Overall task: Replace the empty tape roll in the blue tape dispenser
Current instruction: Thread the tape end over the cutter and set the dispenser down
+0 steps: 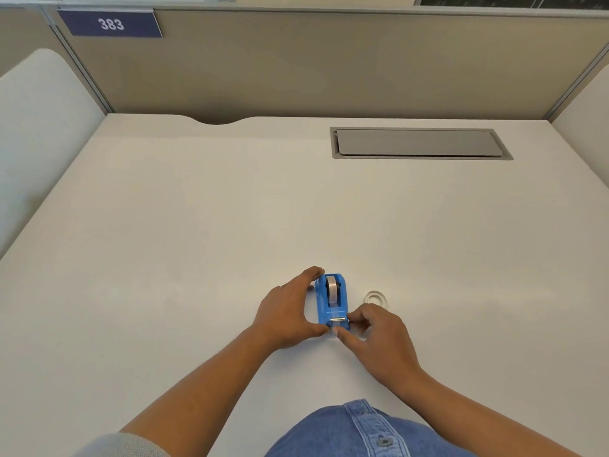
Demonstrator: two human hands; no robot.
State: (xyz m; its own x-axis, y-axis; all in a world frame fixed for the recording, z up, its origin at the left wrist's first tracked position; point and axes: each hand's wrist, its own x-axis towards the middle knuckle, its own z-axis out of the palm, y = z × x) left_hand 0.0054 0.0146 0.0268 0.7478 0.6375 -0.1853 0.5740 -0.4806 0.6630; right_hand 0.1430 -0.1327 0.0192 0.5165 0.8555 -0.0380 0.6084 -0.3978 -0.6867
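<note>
White digits "383" stand on a dark blue sign (110, 24) on the partition (296, 61).

White desk (197, 242) carrying blue tape dispenser (321, 305) near front edge; beside it lying small ring (375, 297), possibly empty core.

left hand (286, 315) gripped blue tape dispenser (331, 300) near tabletop (197, 225) front edge | right hand (379, 338) pinched at its cutter end | empty tape roll (375, 297) lay just right
</note>
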